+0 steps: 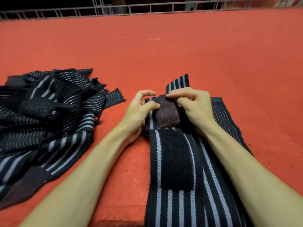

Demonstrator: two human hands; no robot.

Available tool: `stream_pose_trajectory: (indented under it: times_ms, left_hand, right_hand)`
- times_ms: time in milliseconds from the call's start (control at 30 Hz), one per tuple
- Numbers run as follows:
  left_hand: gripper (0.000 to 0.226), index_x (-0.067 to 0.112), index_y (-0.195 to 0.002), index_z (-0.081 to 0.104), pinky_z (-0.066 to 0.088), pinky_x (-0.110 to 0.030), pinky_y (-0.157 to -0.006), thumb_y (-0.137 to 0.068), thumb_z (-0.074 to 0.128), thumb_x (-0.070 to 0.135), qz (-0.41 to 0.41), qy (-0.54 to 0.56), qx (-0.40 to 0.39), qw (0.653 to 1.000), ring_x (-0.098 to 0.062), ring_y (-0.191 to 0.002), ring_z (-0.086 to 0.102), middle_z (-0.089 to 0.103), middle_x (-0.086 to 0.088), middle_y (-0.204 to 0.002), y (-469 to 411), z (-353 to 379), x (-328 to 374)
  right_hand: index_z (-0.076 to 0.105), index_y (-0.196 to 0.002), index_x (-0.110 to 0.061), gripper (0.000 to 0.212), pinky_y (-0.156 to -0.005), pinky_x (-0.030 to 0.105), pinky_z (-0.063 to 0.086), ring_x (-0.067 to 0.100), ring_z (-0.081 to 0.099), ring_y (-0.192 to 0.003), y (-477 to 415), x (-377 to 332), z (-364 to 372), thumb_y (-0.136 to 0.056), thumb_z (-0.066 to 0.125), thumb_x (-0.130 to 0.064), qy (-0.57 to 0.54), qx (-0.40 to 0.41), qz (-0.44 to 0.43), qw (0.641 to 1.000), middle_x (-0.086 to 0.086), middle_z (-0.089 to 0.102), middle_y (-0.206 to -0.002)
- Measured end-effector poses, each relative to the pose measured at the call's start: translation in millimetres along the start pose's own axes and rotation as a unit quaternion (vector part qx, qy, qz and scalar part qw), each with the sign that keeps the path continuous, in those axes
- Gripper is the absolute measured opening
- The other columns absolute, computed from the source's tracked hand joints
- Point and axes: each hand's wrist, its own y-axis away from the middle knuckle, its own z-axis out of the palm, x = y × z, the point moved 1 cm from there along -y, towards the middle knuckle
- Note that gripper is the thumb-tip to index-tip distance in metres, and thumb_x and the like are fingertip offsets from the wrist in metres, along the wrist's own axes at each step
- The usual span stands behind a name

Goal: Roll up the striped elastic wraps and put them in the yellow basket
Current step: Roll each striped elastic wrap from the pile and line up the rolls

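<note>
— In the head view, where is the striped wrap (181, 208)?
— It lies lengthwise on the red fleecy surface (164, 54) between the forearms. Its far end is folded back, showing a brownish patch (166, 113), with a black fuzzy patch (177, 161) just below that.
— And the hands?
— The left hand (139, 110) pinches the fold's left edge between thumb and curled forefinger. The right hand (196, 108) grips the right edge, its fingers (176, 95) curled over the top of the brownish patch.
— Anything else?
— A pile of striped wraps (49, 115) lies loose and tangled to the left, apart from the held one. Another wrap (225, 118) lies flat under the right wrist. A metal railing (147, 8) runs along the far edge.
</note>
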Motion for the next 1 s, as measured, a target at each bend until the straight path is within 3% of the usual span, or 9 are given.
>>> stream_pose_trajectory:
  times_ms: [100, 267, 433, 567, 700, 767, 833, 900, 1000]
  left_hand:
    - [0.042, 0.012, -0.123, 0.048, 0.048, -0.015, -0.058, -0.089, 0.053, -0.013, 0.037, -0.040, 0.001, 0.999, 0.000, -0.061, 0.059, 0.064, 0.006, -0.072, 3, 0, -2]
    - [0.043, 0.003, -0.125, 0.050, 0.051, -0.016, -0.077, -0.087, 0.058, -0.015, 0.091, -0.070, 0.015, 0.993, -0.001, -0.088, 0.064, 0.066, -0.006, -0.102, 2, -2, 0]
    - [0.039, 0.014, -0.108, 0.060, 0.051, -0.018, -0.079, -0.083, 0.062, -0.015, 0.134, -0.100, 0.018, 0.986, -0.004, -0.093, 0.062, 0.066, -0.001, -0.101, 1, -7, 1]
    - [0.045, 0.019, -0.102, 0.065, 0.053, -0.026, -0.081, -0.083, 0.052, -0.019, 0.135, -0.108, 0.021, 0.985, -0.011, -0.092, 0.064, 0.070, -0.002, -0.100, 2, -5, 2]
    - [0.037, 0.008, -0.105, 0.061, 0.047, -0.012, -0.056, -0.088, 0.035, -0.013, 0.074, -0.005, -0.006, 0.997, 0.002, -0.053, 0.058, 0.068, 0.003, -0.074, 6, 0, 8]
    - [0.035, 0.006, -0.113, 0.059, 0.055, -0.026, -0.076, -0.086, 0.037, 0.002, 0.045, 0.044, -0.059, 0.996, -0.010, -0.078, 0.066, 0.070, -0.005, -0.090, 8, 0, 10]
    - [0.036, 0.009, -0.117, 0.059, 0.047, -0.047, -0.100, -0.086, 0.044, 0.020, 0.026, 0.068, -0.072, 0.995, -0.032, -0.109, 0.060, 0.064, -0.020, -0.114, 7, -1, 8]
    - [0.038, 0.013, -0.117, 0.059, 0.044, -0.052, -0.105, -0.090, 0.049, 0.038, 0.007, 0.064, -0.045, 0.997, -0.040, -0.121, 0.055, 0.060, -0.025, -0.125, 4, 0, 3]
    - [0.045, 0.022, -0.113, 0.058, 0.045, -0.049, -0.104, -0.083, 0.061, 0.056, -0.007, 0.005, -0.001, 1.000, -0.031, -0.116, 0.061, 0.065, -0.016, -0.121, 2, 3, -5]
  right_hand:
    - [0.075, -0.077, -0.013, 0.041, -0.064, 0.022, 0.051, 0.009, 0.067, -0.079, -1, 0, -2, -0.081, 0.044, 0.014, -0.050, -0.001, 0.036, 0.998, -0.001, 0.073, -0.082]
    - [0.063, -0.104, -0.021, 0.020, -0.059, 0.034, 0.049, 0.025, 0.063, -0.071, -3, 2, 0, -0.093, 0.050, -0.030, -0.103, -0.024, 0.113, 0.988, 0.003, 0.066, -0.083]
    - [0.062, -0.101, -0.002, 0.068, -0.071, 0.059, 0.054, 0.044, 0.065, -0.080, -1, 6, 6, -0.085, 0.053, -0.067, -0.025, -0.090, 0.144, 0.985, 0.029, 0.066, -0.100]
    - [0.070, -0.081, -0.014, 0.022, -0.070, 0.041, 0.046, 0.027, 0.054, -0.075, -1, 4, 5, -0.089, 0.067, -0.035, -0.120, -0.056, 0.159, 0.978, 0.013, 0.059, -0.081]
    - [0.072, -0.096, -0.006, 0.012, -0.078, 0.033, 0.054, 0.020, 0.065, -0.082, -1, 3, 3, -0.090, 0.065, -0.013, -0.198, -0.065, 0.168, 0.964, 0.011, 0.070, -0.090]
    - [0.070, -0.101, -0.002, 0.015, -0.075, 0.027, 0.055, 0.017, 0.067, -0.082, -1, 1, 3, -0.088, 0.065, -0.008, -0.215, -0.072, 0.156, 0.961, 0.012, 0.070, -0.091]
    - [0.071, -0.101, -0.003, 0.017, -0.083, 0.030, 0.055, 0.020, 0.067, -0.087, 0, 1, 1, -0.084, 0.070, -0.005, -0.221, -0.081, 0.133, 0.963, 0.012, 0.069, -0.092]
    - [0.073, -0.100, -0.008, 0.022, -0.090, 0.037, 0.053, 0.023, 0.065, -0.089, 0, 3, -1, -0.078, 0.074, -0.007, -0.201, -0.089, 0.108, 0.970, 0.010, 0.070, -0.091]
    - [0.074, -0.100, -0.016, 0.027, -0.089, 0.039, 0.052, 0.022, 0.064, -0.087, 0, 4, -3, -0.074, 0.077, -0.010, -0.167, -0.095, 0.079, 0.978, 0.005, 0.070, -0.089]
